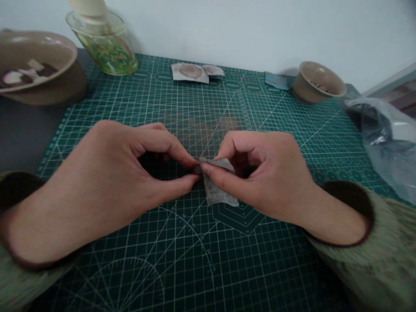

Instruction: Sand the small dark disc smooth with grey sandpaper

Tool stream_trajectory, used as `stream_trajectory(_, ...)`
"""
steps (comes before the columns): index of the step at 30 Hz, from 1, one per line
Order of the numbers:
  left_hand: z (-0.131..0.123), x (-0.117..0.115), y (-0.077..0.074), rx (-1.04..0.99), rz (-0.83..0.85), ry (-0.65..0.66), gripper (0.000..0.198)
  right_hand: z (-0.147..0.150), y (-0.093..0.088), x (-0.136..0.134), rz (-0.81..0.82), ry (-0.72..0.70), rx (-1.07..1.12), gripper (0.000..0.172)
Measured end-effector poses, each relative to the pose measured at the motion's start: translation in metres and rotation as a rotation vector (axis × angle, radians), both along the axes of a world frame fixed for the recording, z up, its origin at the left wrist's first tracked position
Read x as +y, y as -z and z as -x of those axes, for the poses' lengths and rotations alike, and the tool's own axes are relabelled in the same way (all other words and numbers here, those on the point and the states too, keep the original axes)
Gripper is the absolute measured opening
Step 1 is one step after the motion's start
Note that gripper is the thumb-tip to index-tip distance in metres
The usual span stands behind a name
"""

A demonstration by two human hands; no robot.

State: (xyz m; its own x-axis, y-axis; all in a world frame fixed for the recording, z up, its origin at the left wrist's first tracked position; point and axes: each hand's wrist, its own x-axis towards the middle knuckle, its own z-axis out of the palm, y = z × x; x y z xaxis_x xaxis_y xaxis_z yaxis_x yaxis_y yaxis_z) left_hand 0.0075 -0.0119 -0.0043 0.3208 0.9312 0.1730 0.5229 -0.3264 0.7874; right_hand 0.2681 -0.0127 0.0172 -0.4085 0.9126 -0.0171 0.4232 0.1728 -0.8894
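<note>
A small grey tea bag (217, 190) hangs between both hands just above the green cutting mat (182, 260). My left hand (113, 182) pinches its top left corner between thumb and forefinger. My right hand (260, 173) pinches the top edge from the other side, fingers curled. The bag's lower half shows below the fingers; its top is partly hidden by them.
A large tan bowl (39, 65) with scraps sits at the back left beside a glass jar (105, 45). Torn tea bag wrappers (191, 71) lie at the mat's far edge. A small tan bowl (316, 82) stands back right, a clear plastic bag (386, 138) at the right.
</note>
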Motion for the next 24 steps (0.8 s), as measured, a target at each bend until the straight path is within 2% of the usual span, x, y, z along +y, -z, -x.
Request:
stream_trajectory(4, 0.0001, 0.0015, 0.0005, -0.019, -0.045, 0.007, 0.009, 0.0003, 0.0012, 0.0007, -0.028, 0.019, 0.007, 0.054)
stream_trajectory(13, 0.0012, 0.0018, -0.0012, 0.017, -0.011, -0.003, 0.009, -0.0007, 0.0004, 0.0012, 0.0, -0.008, -0.003, 0.054)
stream_trajectory(18, -0.0004, 0.0008, -0.0025, 0.038, -0.004, -0.015, 0.014, -0.0001, 0.0015, 0.0016, -0.021, 0.024, -0.005, 0.056)
stream_trajectory(24, 0.0029, 0.0041, -0.0013, 0.039, 0.004, 0.018, 0.013, -0.0003, 0.0019, 0.0026, -0.014, 0.027, 0.016, 0.055)
